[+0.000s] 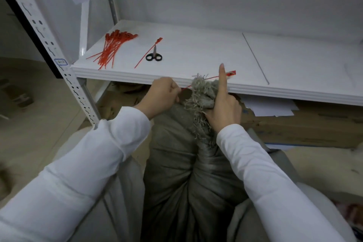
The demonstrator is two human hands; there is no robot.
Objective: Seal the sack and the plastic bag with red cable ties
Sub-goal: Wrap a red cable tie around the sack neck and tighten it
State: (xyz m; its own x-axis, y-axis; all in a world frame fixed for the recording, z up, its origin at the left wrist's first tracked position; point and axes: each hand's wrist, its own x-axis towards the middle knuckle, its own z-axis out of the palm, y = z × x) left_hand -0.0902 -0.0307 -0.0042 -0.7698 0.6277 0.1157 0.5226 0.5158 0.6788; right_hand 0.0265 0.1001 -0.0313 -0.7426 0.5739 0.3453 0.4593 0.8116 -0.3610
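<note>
Sack (186, 163) at centre frame: right hand (223, 109) clutches its gathered, frayed neck, index finger raised; left hand (163, 94) pinches the red cable tie (231, 74) by its tail beside the neck.

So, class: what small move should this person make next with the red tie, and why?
Probably bring the left hand round the sack neck to the red tie head: the tie lies straight across, not yet looped, while the right hand grips the neck.
</note>
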